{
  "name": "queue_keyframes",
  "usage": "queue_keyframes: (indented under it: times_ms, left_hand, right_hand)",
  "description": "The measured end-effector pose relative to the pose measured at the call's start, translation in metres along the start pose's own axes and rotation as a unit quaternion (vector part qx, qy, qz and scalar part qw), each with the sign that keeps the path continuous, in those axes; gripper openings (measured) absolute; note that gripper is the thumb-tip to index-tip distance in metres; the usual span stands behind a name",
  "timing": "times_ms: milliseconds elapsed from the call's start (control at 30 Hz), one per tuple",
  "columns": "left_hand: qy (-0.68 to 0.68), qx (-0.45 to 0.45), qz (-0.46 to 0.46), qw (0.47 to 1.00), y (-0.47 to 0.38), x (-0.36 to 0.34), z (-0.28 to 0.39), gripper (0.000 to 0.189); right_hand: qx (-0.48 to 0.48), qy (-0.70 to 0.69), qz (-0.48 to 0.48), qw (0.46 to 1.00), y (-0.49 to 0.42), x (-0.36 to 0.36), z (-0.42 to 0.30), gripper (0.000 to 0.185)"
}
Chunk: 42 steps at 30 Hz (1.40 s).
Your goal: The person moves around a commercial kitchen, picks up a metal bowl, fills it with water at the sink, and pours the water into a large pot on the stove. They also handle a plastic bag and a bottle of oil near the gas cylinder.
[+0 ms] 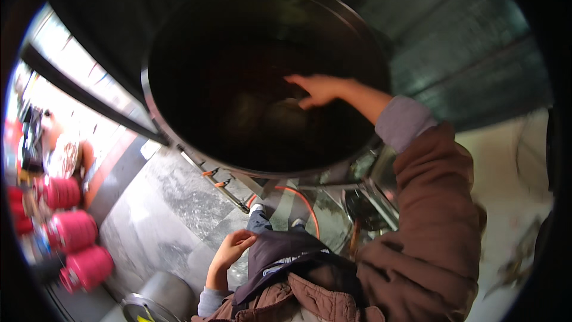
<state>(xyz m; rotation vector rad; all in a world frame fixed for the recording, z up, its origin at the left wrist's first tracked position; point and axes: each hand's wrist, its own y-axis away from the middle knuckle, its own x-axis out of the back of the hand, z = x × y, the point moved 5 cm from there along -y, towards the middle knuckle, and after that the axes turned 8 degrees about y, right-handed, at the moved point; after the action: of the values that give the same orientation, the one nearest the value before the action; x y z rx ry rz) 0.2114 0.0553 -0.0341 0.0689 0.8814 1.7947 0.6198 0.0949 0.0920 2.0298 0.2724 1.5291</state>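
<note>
A large round metal stockpot point(154, 116) stands in front of me, its inside mostly in deep shadow. My right hand point(319, 89) reaches across the pot's opening from the right, thumb and forefinger apart, with nothing seen between them. Below that hand, a few pale, blurred shapes point(286, 114) show dimly in the pot; what they are cannot be made out. Low by my left side, my left hand point(232, 246) hangs loosely bent beside the dark apron point(286, 250). No object shows in it.
An orange hose point(308, 203) curves over the tiled floor point(178, 197) beneath the pot, near a metal pipe with orange-handled valves point(214, 176). Several pink gas cylinders point(87, 266) stand at left. A smaller metal pot point(165, 295) sits at lower left. Dark metal panels point(464, 40) rise behind.
</note>
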Motion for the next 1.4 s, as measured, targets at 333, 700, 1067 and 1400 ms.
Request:
queue_keyframes:
  times_ms: [333, 700, 1067, 1400]
  left_hand:
    - [-0.248, -0.096, -0.391, 0.881, -0.054, -0.237, 0.077, 0.02]
    - [-0.358, -0.021, -0.424, 0.832, -0.152, -0.567, 0.039, 0.036]
    - [-0.637, -0.114, -0.26, 0.717, -0.336, -0.669, -0.029, 0.064]
    - [-0.439, 0.029, -0.3, 0.846, -0.308, -0.676, -0.025, 0.067]
  right_hand:
    - [-0.407, -0.223, 0.488, 0.739, 0.5, -0.078, 0.099, 0.028]
    - [-0.556, -0.545, 0.413, 0.473, 0.608, -0.407, 0.165, 0.054]
    - [-0.485, -0.782, 0.234, 0.313, 0.547, -0.422, 0.188, 0.084]
    - [-0.465, -0.795, 0.334, 0.202, 0.553, -0.429, 0.201, 0.08]
